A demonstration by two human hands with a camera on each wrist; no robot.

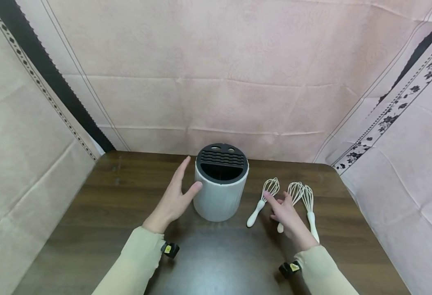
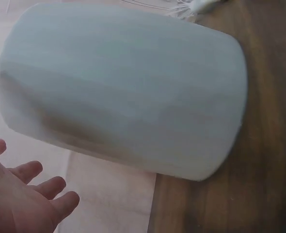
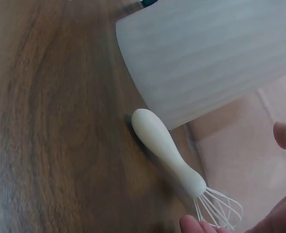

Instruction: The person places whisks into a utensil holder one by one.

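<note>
A white ribbed cylindrical holder (image 1: 217,203) with a black slotted lid (image 1: 222,157) stands upright on the table. My left hand (image 1: 173,200) is at its left side, thumb and fingers spread. In the left wrist view the holder's wall (image 2: 128,87) fills most of the picture, the fingers apart from it. To its right lies a white whisk (image 1: 255,214), its wires pointing away from me. My right hand (image 1: 284,211) hovers over the whisks with thumb and fingers apart. Behind it a second whisk (image 1: 295,189) is partly hidden. A third whisk (image 1: 312,223) lies to the right.
The dark wooden table (image 1: 101,213) has rounded far corners. A pale cloth backdrop (image 1: 208,82) rises behind its far edge, and cloth panels (image 1: 415,164) with floral trim stand at the sides.
</note>
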